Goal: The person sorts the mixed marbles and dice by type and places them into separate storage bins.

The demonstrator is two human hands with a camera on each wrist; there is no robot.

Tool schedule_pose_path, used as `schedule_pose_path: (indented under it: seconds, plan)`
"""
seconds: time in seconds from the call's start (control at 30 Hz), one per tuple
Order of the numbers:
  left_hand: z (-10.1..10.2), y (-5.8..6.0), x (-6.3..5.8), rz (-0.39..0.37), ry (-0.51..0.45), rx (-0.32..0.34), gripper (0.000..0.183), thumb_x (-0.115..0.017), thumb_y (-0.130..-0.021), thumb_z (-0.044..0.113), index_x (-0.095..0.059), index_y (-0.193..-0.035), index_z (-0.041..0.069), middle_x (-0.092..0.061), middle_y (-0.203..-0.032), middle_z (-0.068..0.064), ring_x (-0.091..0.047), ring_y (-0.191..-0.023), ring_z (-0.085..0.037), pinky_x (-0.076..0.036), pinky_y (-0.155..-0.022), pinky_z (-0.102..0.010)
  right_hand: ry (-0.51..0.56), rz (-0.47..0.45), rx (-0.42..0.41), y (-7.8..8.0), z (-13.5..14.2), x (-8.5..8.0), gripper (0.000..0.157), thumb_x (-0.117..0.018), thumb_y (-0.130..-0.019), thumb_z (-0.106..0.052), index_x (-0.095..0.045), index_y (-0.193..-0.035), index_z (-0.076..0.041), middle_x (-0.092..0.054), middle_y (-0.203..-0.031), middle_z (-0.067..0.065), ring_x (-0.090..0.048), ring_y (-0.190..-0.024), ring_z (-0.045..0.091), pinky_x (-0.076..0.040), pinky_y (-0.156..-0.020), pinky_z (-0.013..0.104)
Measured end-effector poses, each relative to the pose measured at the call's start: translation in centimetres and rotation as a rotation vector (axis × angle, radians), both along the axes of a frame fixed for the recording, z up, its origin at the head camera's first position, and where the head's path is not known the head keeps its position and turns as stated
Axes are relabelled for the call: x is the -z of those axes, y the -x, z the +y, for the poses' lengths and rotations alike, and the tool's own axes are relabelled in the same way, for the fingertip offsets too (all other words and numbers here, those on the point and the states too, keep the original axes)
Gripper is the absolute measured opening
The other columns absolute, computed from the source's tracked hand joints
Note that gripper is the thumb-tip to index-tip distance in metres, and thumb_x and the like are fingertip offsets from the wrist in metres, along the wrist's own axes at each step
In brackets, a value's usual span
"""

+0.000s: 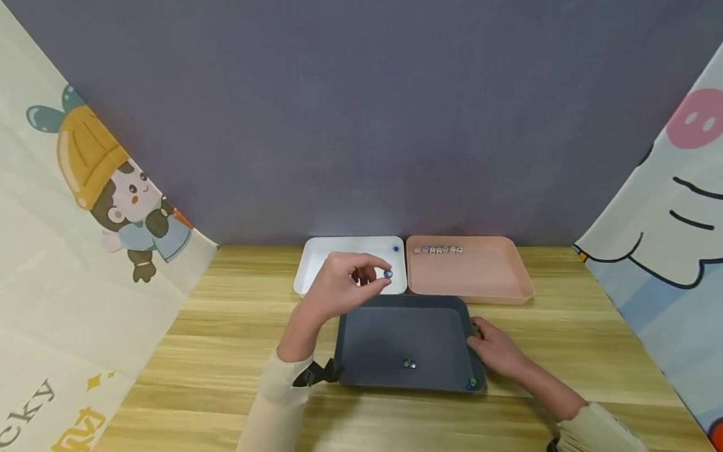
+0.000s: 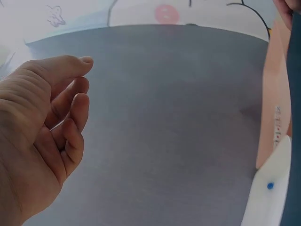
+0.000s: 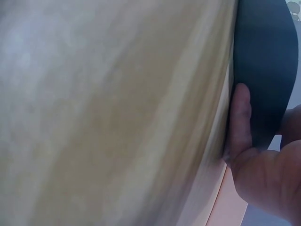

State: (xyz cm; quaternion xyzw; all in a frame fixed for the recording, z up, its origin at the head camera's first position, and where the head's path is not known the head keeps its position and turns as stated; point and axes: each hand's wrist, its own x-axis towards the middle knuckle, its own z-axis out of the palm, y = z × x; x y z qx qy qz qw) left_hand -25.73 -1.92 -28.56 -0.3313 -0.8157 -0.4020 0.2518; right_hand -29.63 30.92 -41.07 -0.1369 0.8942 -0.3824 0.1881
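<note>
My left hand (image 1: 346, 285) is raised above the white tray (image 1: 307, 267), pinching a blue glass marble (image 1: 388, 274) between thumb and index finger. In the left wrist view the thumb and curled fingers (image 2: 75, 106) show, with the marble hidden. My right hand (image 1: 499, 351) grips the right rim of the dark grey tray (image 1: 384, 333); the right wrist view shows a finger (image 3: 241, 113) along its outer side. Two marbles (image 1: 409, 363) lie close together near the dark tray's front middle. A green marble (image 1: 472, 382) and a blue marble (image 1: 469, 387) sit in its front right corner.
One blue marble (image 1: 396, 249) lies in the white tray's back right corner. Beside it, a pink tray (image 1: 471, 276) holds a row of several small dice-like pieces (image 1: 439, 250) along its back. A grey wall (image 1: 361, 125) stands behind the wooden table (image 1: 209, 351).
</note>
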Motion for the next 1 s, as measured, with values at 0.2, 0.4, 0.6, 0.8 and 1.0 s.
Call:
schedule_pose_path:
  seconds: [0.2, 0.4, 0.6, 0.8, 1.0]
  plan:
    - [-0.7, 2.9, 0.8, -0.111, 0.059, -0.04, 0.013, -0.073, -0.088, 0.015, -0.075, -0.101, 0.013, -0.061, -0.069, 0.014, -0.053, -0.056, 0.0, -0.046, -0.052, -0.023, 0.015, -0.01, 0.004, -0.2, 0.1, 0.1, 0.042, -0.048, -0.095, -0.01, -0.045, -0.134, 0.005, -0.053, -0.082, 0.008, -0.05, -0.062, 0.022, -0.042, -0.056, 0.035]
    - [-1.1, 6.7, 1.4, -0.287, 0.112, -0.073, 0.016, -0.071, -0.091, 0.019, -0.074, -0.105, 0.015, -0.062, -0.07, 0.01, -0.055, -0.055, -0.008, -0.047, -0.052, -0.028, 0.018, -0.005, 0.018, -0.2, 0.1, 0.2, 0.042, -0.048, -0.094, -0.009, -0.046, -0.134, 0.003, -0.054, -0.082, 0.008, -0.051, -0.064, 0.022, -0.043, -0.057, 0.035]
    - [-1.4, 11.6, 1.7, -0.44, 0.179, -0.094, 0.018, -0.07, -0.092, 0.021, -0.073, -0.108, 0.014, -0.064, -0.071, 0.004, -0.057, -0.058, -0.016, -0.047, -0.053, -0.031, 0.028, 0.024, 0.005, -0.1, 0.3, 0.2, 0.04, -0.05, -0.094, -0.01, -0.047, -0.132, 0.006, -0.052, -0.081, 0.007, -0.049, -0.063, 0.021, -0.041, -0.057, 0.035]
    - [-2.0, 16.0, 2.6, -0.58, 0.226, -0.102, 0.027, -0.069, -0.092, 0.021, -0.07, -0.115, 0.007, -0.068, -0.078, -0.001, -0.062, -0.063, -0.018, -0.05, -0.057, -0.032, 0.029, 0.034, 0.016, -0.1, 0.2, 0.2, 0.036, -0.051, -0.094, -0.009, -0.05, -0.127, 0.004, -0.052, -0.079, 0.006, -0.048, -0.064, 0.021, -0.04, -0.058, 0.035]
    - [-2.3, 18.1, 3.6, -0.708, 0.294, -0.134, 0.032, -0.069, -0.092, 0.022, -0.068, -0.119, 0.004, -0.071, -0.089, -0.005, -0.065, -0.072, -0.021, -0.053, -0.064, -0.035, 0.042, 0.024, 0.017, -0.3, 0.1, 0.2, 0.036, -0.05, -0.094, -0.009, -0.049, -0.127, 0.005, -0.051, -0.08, 0.006, -0.048, -0.065, 0.021, -0.04, -0.058, 0.035]
